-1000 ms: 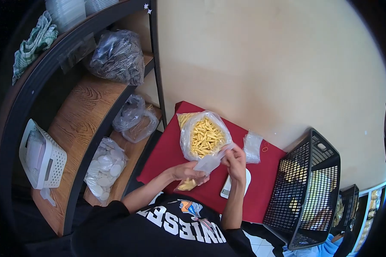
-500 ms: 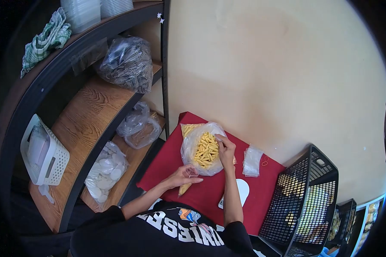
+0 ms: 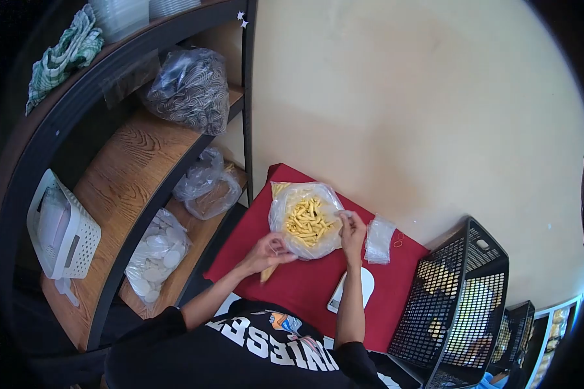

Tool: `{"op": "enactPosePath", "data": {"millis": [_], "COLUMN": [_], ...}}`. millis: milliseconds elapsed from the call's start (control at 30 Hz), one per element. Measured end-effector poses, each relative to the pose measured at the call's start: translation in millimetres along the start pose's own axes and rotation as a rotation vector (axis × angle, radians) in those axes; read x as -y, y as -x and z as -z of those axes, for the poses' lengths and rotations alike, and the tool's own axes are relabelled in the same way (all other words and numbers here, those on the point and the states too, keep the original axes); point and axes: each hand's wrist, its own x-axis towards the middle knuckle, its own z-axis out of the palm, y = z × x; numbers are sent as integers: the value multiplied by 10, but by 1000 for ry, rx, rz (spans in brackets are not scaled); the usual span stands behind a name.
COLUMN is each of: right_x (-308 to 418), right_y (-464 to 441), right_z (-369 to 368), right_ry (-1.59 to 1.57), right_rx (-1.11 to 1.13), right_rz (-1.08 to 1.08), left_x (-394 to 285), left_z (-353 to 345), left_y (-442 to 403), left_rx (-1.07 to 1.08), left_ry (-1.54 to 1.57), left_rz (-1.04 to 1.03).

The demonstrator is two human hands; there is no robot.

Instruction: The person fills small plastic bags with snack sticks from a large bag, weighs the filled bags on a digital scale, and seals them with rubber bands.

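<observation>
A large clear plastic bag (image 3: 279, 214) stands open on the red-covered table, full of yellow stick snacks (image 3: 309, 222). My right hand (image 3: 352, 235) is closed on the right rim of this bag, thumb and fingers pinching the plastic. At the bag's lower left, my left hand (image 3: 264, 254) curls its fingers around a small clear plastic bag. The yellow-filled lower end of that small bag (image 3: 268, 273) hangs out beneath the palm. Part of the small bag is hidden by the fingers.
Right of the large bag lie a stack of small clear bags (image 3: 379, 240) and rubber bands (image 3: 398, 241). A white scale (image 3: 363, 288) sits by my right forearm. A black crate (image 3: 457, 298) borders the table's right. Shelves with bagged goods (image 3: 156, 256) and a white basket (image 3: 71, 236) stand left.
My left hand has shifted left and slightly up with the small bag. The large bag's mouth is spread wider, and my right hand has moved a little right and down with its rim.
</observation>
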Motion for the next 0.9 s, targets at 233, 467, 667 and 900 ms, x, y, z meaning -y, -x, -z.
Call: {"op": "enactPosePath", "data": {"millis": [233,467,667,900], "right_x": [-376,-855,-646,-330], "right_y": [-97,-167,-194,-36], "right_z": [3,-22,-62,-328], "right_ry": [11,48,-269,-318], "right_rx": [-83,-191,-61,-52], "right_rz": [-215,-121,-552,-633], "left_x": [-70,106,139,182], "left_z": [-26,104,81,43], "left_y": [266,300,201,100], "left_rx": [496,371,59,45], "left_ry": [-632,-729,10,9], "left_rz": [211,110,195,37]}}
